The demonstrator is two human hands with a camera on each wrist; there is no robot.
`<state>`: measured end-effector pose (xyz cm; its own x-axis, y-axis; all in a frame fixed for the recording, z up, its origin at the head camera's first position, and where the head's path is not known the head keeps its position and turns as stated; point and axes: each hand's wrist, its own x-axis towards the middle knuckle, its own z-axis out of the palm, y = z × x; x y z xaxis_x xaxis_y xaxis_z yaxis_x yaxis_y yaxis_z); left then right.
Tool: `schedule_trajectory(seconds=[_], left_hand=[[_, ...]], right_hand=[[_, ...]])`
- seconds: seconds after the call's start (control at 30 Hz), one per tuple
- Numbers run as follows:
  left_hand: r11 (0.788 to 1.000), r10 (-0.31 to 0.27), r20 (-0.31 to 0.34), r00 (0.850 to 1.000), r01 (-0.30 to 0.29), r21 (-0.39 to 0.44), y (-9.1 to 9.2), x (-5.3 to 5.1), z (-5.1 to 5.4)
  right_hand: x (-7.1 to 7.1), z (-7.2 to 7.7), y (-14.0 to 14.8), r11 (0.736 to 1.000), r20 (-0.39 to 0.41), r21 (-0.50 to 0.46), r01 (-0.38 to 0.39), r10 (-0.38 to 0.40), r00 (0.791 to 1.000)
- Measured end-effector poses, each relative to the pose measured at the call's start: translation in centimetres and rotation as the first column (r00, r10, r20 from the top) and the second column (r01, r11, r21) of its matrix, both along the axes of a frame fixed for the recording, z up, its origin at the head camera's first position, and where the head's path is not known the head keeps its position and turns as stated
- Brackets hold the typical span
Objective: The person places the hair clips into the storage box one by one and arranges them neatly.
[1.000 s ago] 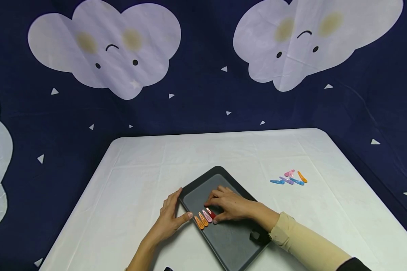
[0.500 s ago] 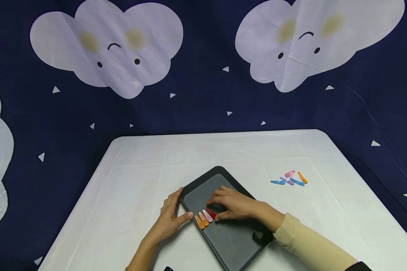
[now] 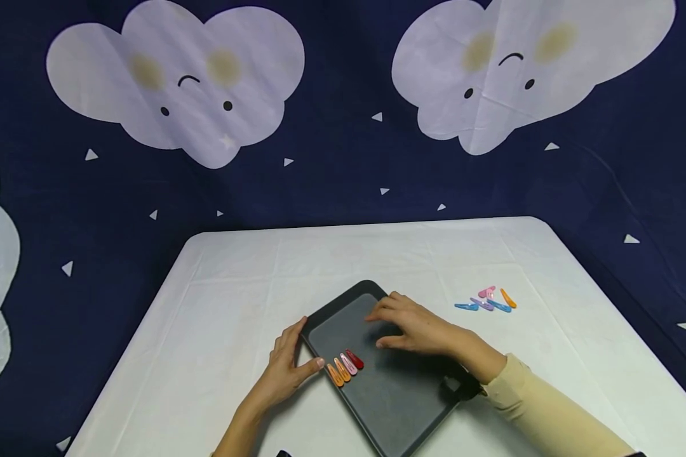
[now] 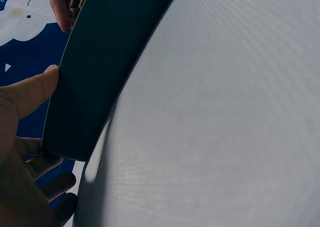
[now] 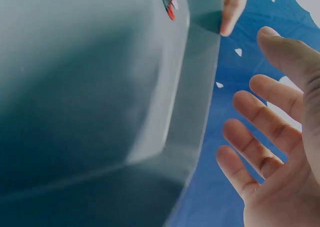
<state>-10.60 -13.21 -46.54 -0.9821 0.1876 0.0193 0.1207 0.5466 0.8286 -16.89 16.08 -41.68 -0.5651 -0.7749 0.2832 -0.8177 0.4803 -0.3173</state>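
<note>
Left hand (image 3: 284, 374), fingers spread, merely touches tray (image 3: 385, 400); right hand (image 3: 414, 327), fingers apart and empty, hovers above it near four clips (image 3: 348, 364).

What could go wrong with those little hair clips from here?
The left hand, touching the dark grey rectangular tray, could nudge it, perhaps disturbing its row of orange, pink and red hair clips. The loose blue, purple, pink and orange clips lie close together, so picking one up might drag others.

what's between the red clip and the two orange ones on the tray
In the head view, one pink clip lies between the red clip and the two orange clips, all in a row on the tray.
</note>
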Motion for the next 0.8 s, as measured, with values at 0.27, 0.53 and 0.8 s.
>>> schedule_trajectory(seconds=[0.27, 0.53, 0.8], left_hand=[[1.0, 0.002, -0.01, 1.0, -0.002, 0.0, 0.0, 0.0, -0.1], [1.0, 0.003, -0.015, 1.0, -0.003, 0.004, 0.0, 0.0, -0.1], [1.0, 0.005, -0.017, 1.0, -0.004, 0.003, 0.0, 0.0, -0.1]], right_hand=[[-0.2, 1.3, 2.4, 0.994, -0.01, -0.052, 0.099, -0.099, 0.995], [-0.4, 1.5, 4.5, 0.98, -0.007, -0.109, 0.165, -0.166, 0.986], [-0.5, 0.7, 7.1, 0.962, -0.017, -0.15, 0.229, -0.234, 0.972]])
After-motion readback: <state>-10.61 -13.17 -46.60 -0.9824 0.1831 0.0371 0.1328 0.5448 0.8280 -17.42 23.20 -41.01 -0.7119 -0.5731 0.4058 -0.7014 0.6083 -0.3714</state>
